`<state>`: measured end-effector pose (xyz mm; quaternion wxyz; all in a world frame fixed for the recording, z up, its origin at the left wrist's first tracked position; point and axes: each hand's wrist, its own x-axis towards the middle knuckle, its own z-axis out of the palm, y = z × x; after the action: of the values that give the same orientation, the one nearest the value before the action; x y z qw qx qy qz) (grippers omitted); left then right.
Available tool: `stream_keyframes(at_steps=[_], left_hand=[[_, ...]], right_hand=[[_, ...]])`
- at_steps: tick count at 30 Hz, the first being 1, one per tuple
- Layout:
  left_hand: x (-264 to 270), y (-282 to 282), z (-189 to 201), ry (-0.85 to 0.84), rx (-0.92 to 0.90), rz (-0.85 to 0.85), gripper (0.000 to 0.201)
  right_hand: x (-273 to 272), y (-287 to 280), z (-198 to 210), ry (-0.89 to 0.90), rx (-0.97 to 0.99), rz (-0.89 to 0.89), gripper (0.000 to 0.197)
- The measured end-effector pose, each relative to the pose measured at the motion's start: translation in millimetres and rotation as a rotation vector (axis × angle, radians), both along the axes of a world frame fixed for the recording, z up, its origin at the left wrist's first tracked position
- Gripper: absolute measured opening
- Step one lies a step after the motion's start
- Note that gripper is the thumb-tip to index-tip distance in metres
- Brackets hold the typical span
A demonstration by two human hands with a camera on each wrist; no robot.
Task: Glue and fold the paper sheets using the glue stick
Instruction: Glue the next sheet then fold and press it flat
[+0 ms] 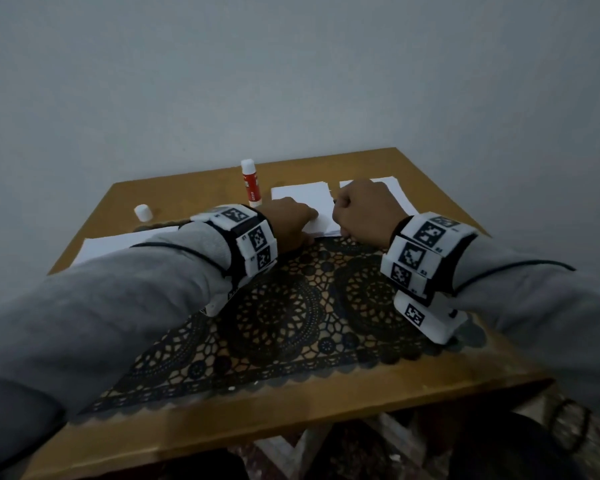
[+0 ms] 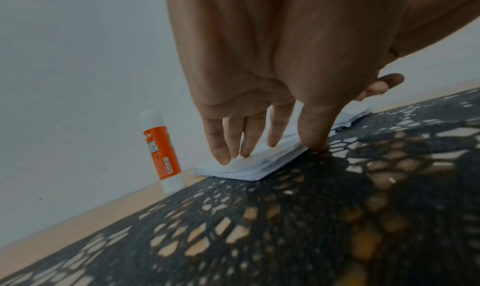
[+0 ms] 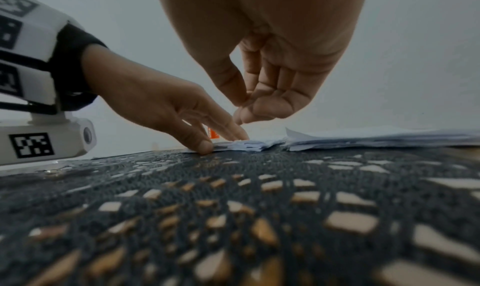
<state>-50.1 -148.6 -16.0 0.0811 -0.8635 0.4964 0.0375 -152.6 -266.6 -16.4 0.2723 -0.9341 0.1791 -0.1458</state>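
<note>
Head view: both hands work at the far edge of a dark lace mat [image 1: 302,306] on the wooden surface [image 1: 194,427]. The left hand [image 1: 288,223] lies flat on a folded paper stack [image 1: 302,199]; the right hand [image 1: 368,209] hovers curled beside it, over a second paper pile [image 1: 392,188]. The glue stick [image 1: 250,183] stands upright just left of the stack, its white cap [image 1: 142,213] lying apart.

Left wrist view: extended fingers [image 2: 221,146] press the folded paper stack [image 2: 249,167], thumb at its near edge; the glue stick [image 2: 162,153] stands behind.

Right wrist view: the right hand [image 3: 272,85] hangs above the papers, thumb meeting curled fingers [image 3: 259,109]; whether they pinch anything cannot be told. The left hand [image 3: 166,109] holds the stack [image 3: 246,144] down.
</note>
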Motion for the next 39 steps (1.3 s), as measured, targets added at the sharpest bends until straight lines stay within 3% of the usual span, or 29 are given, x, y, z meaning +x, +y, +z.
stream_keyframes(at_steps=[7,13,25,32,39], left_hand=[[10.6,-2.9,9.6,0.051,-0.036,-0.037,0.045],[17.2,0.0,10.8,0.074,-0.196,-0.042,0.019],[19.5,7.3,12.9,0.046,-0.292,-0.038,0.011],[0.4,55.8,23.0,0.089,-0.415,-0.113,0.015],[-22.6,120.2,24.8,0.166,-0.389,-0.173,0.016]], right_hand=[[0.9,-0.1,-2.3,-0.029,0.052,-0.043,0.012],[0.9,-2.7,-1.8,-0.035,0.061,-0.050,0.019],[3.6,-9.3,-3.2,-0.064,0.028,-0.091,0.022],[5.3,-13.8,-4.1,-0.084,0.032,-0.114,0.024],[3.3,-9.3,-2.3,-0.048,-0.014,-0.074,0.025]])
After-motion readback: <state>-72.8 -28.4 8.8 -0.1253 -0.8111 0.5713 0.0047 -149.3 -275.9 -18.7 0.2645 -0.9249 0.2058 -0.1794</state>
